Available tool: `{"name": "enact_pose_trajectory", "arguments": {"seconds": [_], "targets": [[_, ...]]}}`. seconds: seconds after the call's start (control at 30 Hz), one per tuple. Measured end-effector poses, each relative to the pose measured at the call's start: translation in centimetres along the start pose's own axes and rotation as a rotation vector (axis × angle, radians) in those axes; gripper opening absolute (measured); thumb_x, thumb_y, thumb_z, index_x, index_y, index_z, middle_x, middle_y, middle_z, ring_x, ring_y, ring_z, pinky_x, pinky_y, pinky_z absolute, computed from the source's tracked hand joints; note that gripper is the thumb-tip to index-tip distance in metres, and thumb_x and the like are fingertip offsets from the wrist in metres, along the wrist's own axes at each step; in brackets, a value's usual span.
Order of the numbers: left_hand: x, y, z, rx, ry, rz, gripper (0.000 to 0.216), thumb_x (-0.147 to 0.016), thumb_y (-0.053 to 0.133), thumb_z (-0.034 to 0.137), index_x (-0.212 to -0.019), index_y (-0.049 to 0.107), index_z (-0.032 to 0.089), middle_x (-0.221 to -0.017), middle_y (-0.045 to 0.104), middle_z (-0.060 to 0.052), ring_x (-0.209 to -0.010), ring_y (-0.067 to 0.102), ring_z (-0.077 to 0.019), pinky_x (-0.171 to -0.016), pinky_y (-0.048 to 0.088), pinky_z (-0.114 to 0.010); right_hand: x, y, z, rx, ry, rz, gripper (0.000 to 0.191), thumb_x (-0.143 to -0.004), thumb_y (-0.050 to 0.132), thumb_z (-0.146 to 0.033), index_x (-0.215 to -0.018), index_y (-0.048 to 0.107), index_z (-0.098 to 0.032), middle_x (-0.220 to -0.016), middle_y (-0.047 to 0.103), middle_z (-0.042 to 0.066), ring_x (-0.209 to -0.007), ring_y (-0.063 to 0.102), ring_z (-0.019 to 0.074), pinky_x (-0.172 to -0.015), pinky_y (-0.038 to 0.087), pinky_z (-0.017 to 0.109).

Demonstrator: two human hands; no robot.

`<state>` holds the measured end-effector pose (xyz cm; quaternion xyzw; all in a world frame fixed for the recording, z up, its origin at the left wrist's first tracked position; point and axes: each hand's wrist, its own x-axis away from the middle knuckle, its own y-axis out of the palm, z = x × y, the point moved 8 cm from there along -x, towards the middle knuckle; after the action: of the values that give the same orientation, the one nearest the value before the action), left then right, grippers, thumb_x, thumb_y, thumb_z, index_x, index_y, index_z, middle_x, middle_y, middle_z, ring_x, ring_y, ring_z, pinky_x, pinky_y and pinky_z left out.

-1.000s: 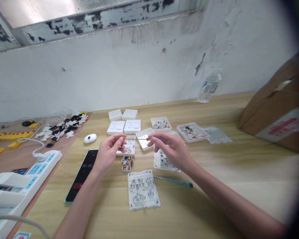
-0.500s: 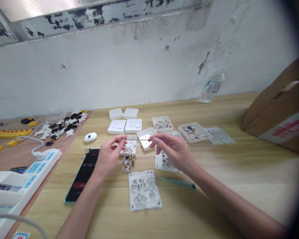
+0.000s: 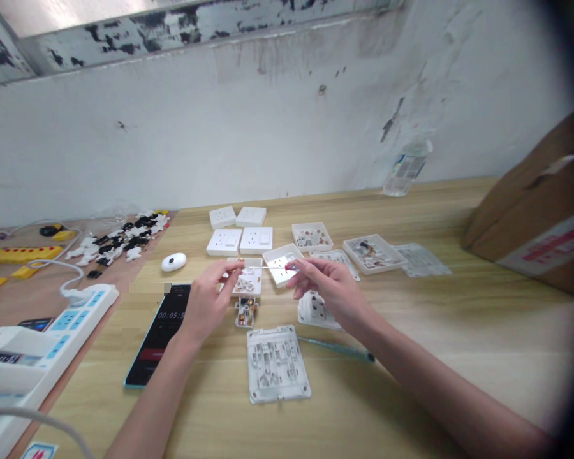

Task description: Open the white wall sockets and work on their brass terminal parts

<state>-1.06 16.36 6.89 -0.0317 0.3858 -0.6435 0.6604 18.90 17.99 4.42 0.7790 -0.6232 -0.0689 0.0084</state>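
My right hand (image 3: 328,280) is closed on the red handle of a thin screwdriver (image 3: 268,268), its shaft level and pointing left. My left hand (image 3: 210,290) pinches a small brass-coloured piece (image 3: 240,260) at the shaft's tip; its exact kind is too small to make out. Below them lies a white tray (image 3: 253,292) with small parts, partly covered by my left fingers. Just in front of it is a small socket insert (image 3: 246,312) with brass contacts. Nearer me, a white socket back plate (image 3: 277,366) lies with its inner side up.
A second screwdriver (image 3: 337,347) with a clear teal handle lies to the right. Behind are white socket panels (image 3: 256,240) and a parts tray (image 3: 375,255). At left are a phone (image 3: 155,344) and a power strip (image 3: 83,325). A cardboard box (image 3: 536,210) stands right.
The fingers of my right hand have shifted slightly on the screwdriver handle. My left hand keeps its pinch at the tip, almost in the same place.
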Motion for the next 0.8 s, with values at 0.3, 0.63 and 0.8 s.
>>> {"name": "enact_pose_trajectory", "arguments": {"seconds": [0.3,0.63,0.8], "targets": [[0.0,-0.1,0.1,-0.007,-0.004,0.011,0.019,-0.092,0.05,0.025,-0.103,0.064,0.02,-0.104,0.067,-0.007,-0.091,0.064,-0.0194,-0.077,0.054,-0.034,0.1,0.1,0.5,-0.051,0.031,0.01,0.023,-0.084,0.06,-0.039,-0.085,0.069,-0.018,-0.07,0.07,0.005,-0.053,0.06,0.0115,-0.056,0.051,0.028],[0.0,-0.1,-0.8,0.052,-0.059,0.02,0.019,-0.091,0.051,0.028,-0.102,0.065,0.021,-0.104,0.067,-0.005,-0.088,0.065,-0.0182,-0.076,0.054,-0.032,0.4,0.6,0.3,-0.05,0.01,-0.015,0.024,-0.085,0.059,-0.038,-0.089,0.068,-0.017,-0.069,0.07,0.006,-0.057,0.064,0.0143,-0.06,0.053,0.03],[0.1,0.2,-0.5,-0.044,0.018,0.002,0.019,-0.092,0.049,0.024,-0.104,0.064,0.021,-0.105,0.067,-0.005,-0.091,0.064,-0.0187,-0.077,0.054,-0.033,0.8,1.2,-0.6,0.109,-0.139,-0.05,0.025,-0.087,0.055,-0.035,-0.1,0.068,-0.018,-0.069,0.064,0.002,-0.06,0.059,0.0121,-0.058,0.047,0.028]]}}
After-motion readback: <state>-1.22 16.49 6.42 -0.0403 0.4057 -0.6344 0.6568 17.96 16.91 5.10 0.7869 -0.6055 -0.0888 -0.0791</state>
